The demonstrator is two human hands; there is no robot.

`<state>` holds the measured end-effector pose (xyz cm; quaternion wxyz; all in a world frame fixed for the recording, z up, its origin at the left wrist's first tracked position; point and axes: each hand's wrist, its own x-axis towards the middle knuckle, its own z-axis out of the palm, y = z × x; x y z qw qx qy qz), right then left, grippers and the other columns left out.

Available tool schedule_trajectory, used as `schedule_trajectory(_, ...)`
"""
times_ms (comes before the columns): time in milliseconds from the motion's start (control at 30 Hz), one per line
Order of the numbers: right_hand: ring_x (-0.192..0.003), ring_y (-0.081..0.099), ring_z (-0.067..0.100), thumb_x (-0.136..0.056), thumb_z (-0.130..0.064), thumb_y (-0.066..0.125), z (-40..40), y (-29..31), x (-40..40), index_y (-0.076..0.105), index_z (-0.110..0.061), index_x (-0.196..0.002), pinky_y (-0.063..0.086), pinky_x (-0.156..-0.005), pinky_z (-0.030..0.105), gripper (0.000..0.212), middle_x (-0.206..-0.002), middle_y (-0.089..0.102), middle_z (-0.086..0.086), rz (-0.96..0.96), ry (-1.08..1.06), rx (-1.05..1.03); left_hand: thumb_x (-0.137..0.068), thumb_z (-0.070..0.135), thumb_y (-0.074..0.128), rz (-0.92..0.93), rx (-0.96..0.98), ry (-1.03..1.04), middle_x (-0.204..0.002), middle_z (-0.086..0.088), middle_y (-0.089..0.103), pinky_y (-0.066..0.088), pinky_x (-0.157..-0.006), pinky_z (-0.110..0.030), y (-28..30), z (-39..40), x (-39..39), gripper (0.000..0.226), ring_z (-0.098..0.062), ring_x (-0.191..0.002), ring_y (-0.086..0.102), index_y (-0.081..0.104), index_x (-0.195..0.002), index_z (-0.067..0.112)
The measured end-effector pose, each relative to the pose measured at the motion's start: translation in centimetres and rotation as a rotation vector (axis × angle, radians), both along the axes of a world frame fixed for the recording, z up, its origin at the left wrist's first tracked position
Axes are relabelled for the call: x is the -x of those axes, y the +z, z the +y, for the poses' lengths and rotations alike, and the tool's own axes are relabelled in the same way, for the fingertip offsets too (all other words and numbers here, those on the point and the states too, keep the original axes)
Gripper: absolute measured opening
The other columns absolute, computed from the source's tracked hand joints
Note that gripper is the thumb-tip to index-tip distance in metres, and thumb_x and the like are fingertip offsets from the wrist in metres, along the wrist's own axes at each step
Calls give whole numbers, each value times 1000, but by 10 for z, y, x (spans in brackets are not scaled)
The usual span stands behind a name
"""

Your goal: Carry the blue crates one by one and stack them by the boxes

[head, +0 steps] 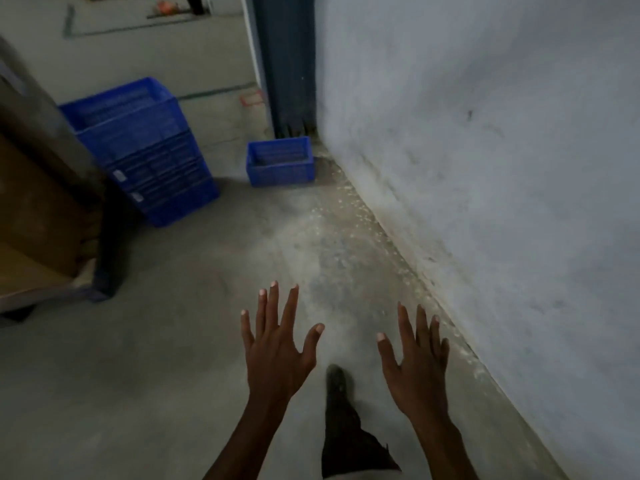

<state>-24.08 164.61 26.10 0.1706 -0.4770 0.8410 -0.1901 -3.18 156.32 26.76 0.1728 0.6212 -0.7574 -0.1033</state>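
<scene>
A single blue crate (280,162) sits on the concrete floor ahead, at the foot of a dark pillar by the wall. To its left a stack of several blue crates (145,150) stands beside cardboard boxes (31,216). My left hand (277,348) and my right hand (414,358) are stretched out low in the view, palms down, fingers spread, holding nothing. Both hands are well short of the single crate.
A grey wall (485,150) runs along the right, with grit at its base. A dark blue pillar (287,64) stands at the wall's far end. The boxes rest on a low blue trolley (104,271) at the left. My dark shoe (336,379) is between my hands.
</scene>
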Motion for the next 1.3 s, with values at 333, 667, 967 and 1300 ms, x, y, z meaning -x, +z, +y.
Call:
schedule_trajectory(333, -153, -12, 22, -98, -67, 25, -324, 22, 31, 3, -45, -157, -5, -123, 48, 67, -168, -4, -2, 22, 336, 22, -93, 71, 30, 21, 10, 298, -167, 2, 4, 5, -123, -53, 22, -236, 0, 75, -17, -154, -2, 14, -157, 37)
schedule_trajectory(667, -154, 1, 29, -96, -65, 30, -627, -3, 28, 14, -42, -157, 3, -122, 52, 67, -168, 9, 4, 64, 340, 34, -92, 71, 33, 36, 5, 358, -167, 2, 5, 5, -122, -54, -4, -544, -11, 75, -17, -154, -3, 13, -157, 39)
schedule_trajectory(967, -154, -6, 24, -97, -62, 35, -856, 10, 36, 13, -41, -157, 0, -123, 47, 67, -168, 5, 0, -42, 209, 56, -94, 69, 32, -8, 14, 187, -167, 2, 3, 4, -123, -53, 14, -831, 3, 75, -17, -154, -4, 14, -157, 36)
schedule_trajectory(1300, -153, -2, 30, -99, -61, 34, -1150, -61, 93, 9, -38, -159, 5, -122, 48, 69, -167, 10, 5, -14, 258, -62, -94, 67, 35, -53, -76, 208, -167, 1, 7, 4, -123, -52, -51, -1120, 40, 73, -18, -154, 1, 15, -157, 36)
